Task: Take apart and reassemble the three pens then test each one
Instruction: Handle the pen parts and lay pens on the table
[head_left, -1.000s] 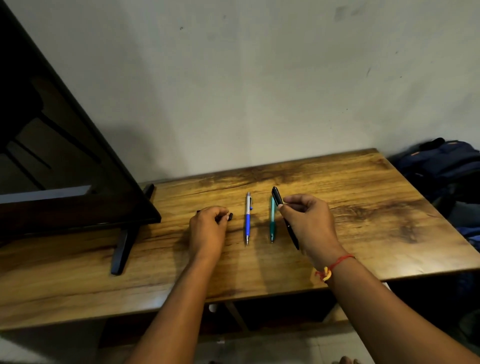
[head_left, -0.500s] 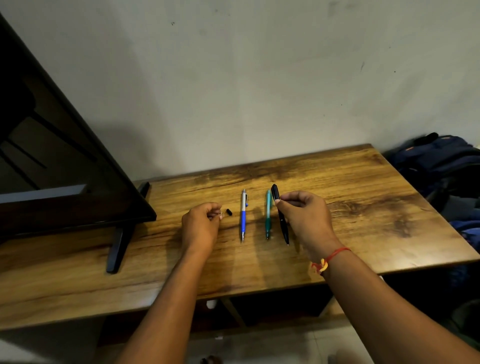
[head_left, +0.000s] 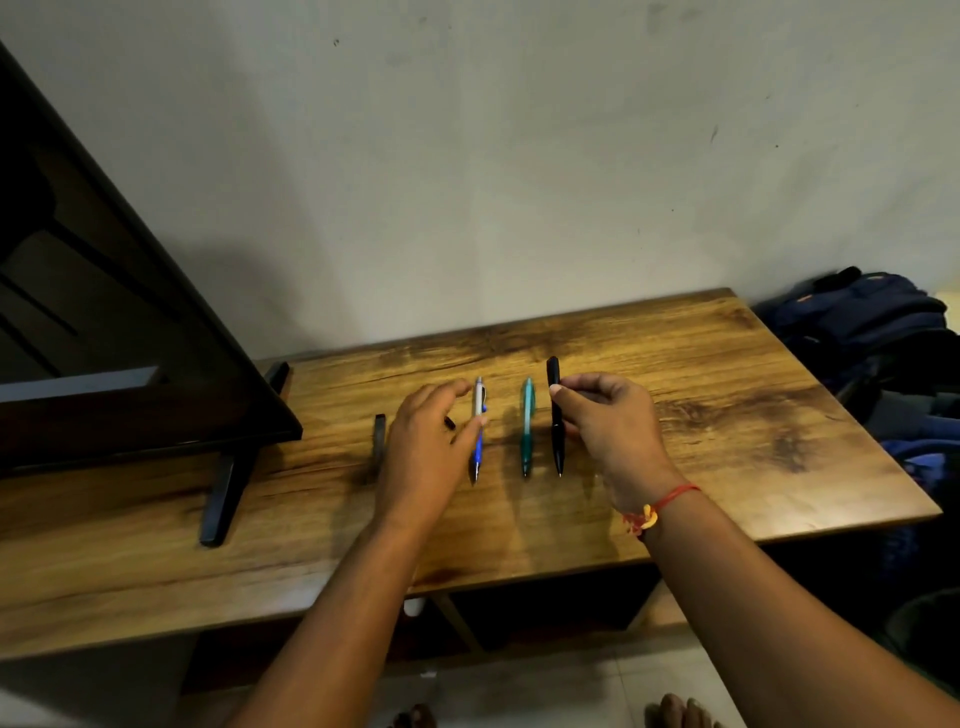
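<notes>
Three pens (head_left: 527, 426), wooden table (head_left: 727, 415), plaster wall (head_left: 519, 156)

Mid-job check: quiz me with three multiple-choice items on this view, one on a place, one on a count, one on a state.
1. Which lies in the middle? A blue-and-silver pen B teal pen C black pen
2. How many pens are on the wooden table? A two B three C five
3. The right hand: A pinches the black pen B lies flat on the table C holds the teal pen
Answers: B, teal lies between the other two; B, three lie side by side; A, its fingertips close on the black barrel.
</notes>
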